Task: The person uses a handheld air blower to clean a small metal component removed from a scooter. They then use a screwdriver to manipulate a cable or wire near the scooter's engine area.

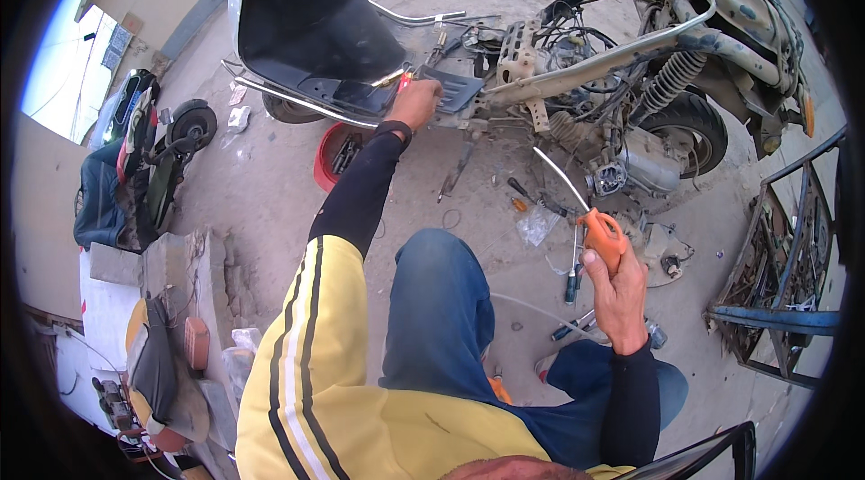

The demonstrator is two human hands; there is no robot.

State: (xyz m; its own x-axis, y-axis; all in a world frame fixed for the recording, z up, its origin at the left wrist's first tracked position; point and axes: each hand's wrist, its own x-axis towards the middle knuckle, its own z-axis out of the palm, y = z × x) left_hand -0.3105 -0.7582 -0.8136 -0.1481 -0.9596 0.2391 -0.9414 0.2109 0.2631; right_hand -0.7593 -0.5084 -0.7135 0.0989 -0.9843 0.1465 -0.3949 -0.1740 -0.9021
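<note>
Clear of the scooter (521, 56), the right hand (619, 295) grips an orange-handled tool (602, 237); the left hand's (416, 104) hold is unclear.

Scooter (518, 61) upright, bodywork partly off, dusty frame (599, 72) and engine (653, 172) exposed; orange-handled tool (604, 241), slim curved nozzle (560, 173) pointing forward-left, held near engine; small red object (405, 81) at footboard (458, 91), mostly hidden.

Smooth plastic handle (605, 240), shiny metal nozzle (562, 177), matt metal frame (586, 68)

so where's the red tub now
Head view, left of centre: the red tub is on the ground, beside the left forearm, near the scooter's front wheel.
</note>
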